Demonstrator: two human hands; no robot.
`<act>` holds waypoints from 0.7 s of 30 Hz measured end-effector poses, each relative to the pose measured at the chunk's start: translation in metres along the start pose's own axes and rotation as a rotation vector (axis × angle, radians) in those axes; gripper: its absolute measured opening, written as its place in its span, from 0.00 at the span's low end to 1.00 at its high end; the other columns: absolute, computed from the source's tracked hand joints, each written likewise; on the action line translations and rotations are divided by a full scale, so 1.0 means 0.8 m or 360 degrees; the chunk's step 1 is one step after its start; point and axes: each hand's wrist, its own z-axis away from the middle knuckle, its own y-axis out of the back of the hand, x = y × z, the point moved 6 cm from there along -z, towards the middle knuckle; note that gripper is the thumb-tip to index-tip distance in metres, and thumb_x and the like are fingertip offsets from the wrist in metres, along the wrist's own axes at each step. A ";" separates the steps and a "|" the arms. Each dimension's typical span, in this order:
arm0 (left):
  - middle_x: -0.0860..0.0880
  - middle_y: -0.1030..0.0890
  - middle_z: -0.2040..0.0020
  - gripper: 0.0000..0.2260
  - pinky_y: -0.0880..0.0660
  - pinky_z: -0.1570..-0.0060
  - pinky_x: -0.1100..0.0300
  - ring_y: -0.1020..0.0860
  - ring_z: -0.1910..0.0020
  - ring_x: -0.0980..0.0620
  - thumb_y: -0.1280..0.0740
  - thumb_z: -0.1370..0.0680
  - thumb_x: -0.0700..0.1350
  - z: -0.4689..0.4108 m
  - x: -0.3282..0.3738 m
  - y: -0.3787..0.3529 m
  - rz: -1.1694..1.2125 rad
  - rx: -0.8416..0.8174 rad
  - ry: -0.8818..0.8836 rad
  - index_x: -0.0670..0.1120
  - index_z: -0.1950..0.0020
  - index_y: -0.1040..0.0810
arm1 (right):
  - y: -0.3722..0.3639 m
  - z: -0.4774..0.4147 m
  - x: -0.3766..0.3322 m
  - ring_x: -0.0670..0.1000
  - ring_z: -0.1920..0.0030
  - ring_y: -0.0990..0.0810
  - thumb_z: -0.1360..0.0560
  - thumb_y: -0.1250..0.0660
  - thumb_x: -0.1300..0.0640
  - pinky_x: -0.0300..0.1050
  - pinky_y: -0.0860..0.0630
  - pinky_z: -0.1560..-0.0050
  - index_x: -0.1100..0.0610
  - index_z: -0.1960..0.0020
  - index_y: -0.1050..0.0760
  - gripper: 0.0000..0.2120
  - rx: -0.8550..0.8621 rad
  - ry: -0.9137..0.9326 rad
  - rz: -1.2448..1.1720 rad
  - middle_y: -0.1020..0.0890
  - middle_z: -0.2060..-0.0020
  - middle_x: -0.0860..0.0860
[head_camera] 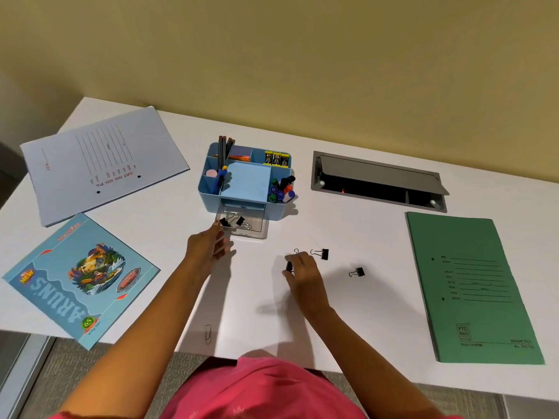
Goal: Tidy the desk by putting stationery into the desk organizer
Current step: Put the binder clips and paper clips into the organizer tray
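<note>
A light blue desk organizer (211, 192) stands mid-desk, holding pencils, markers, staple boxes and sticky notes. Its clear drawer (260, 232) is pulled out with two black binder clips (240, 221) inside. My left hand (207, 247) hovers at the drawer's left front corner, fingers apart, a fingertip touching one clip there. My right hand (302, 272) rests on the desk, shut on a black binder clip (289, 266). Two more binder clips lie loose: one (323, 254) just beyond my right hand, another (358, 272) further right. A metal paper clip (207, 333) lies near the front edge.
A lilac file folder (99, 158) lies at the back left, a blue notebook (81, 279) at the front left overhanging the edge. A green file folder (472, 291) lies at the right. A grey cable hatch (378, 179) stands open behind it.
</note>
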 end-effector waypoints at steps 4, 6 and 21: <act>0.45 0.21 0.62 0.10 0.24 0.78 0.62 0.21 0.63 0.48 0.37 0.19 0.44 -0.002 0.000 -0.001 0.0024 -0.0029 0.0025 0.40 0.58 0.25 | -0.014 -0.013 -0.005 0.57 0.61 0.22 0.39 0.24 0.68 0.42 0.29 0.56 0.61 0.54 0.24 0.16 -0.0077 0.0045 0.0095 0.24 0.61 0.55; 0.47 0.19 0.69 0.11 0.24 0.77 0.62 0.20 0.67 0.50 0.37 0.19 0.44 -0.003 0.001 0.000 0.0019 -0.0042 0.0038 0.40 0.58 0.24 | -0.013 -0.017 -0.003 0.56 0.61 0.24 0.35 0.25 0.67 0.44 0.26 0.56 0.62 0.55 0.24 0.12 -0.0112 -0.0039 0.0013 0.24 0.60 0.57; 0.50 0.24 0.60 0.15 0.38 0.72 0.61 0.36 0.69 0.53 0.30 0.25 0.51 -0.032 0.009 0.028 -0.0446 -0.0056 0.0040 0.42 0.47 0.22 | 0.035 -0.114 -0.155 0.54 0.48 0.25 0.30 0.28 0.68 0.43 0.26 0.51 0.61 0.45 0.23 0.14 0.0153 0.0750 0.0033 0.21 0.48 0.56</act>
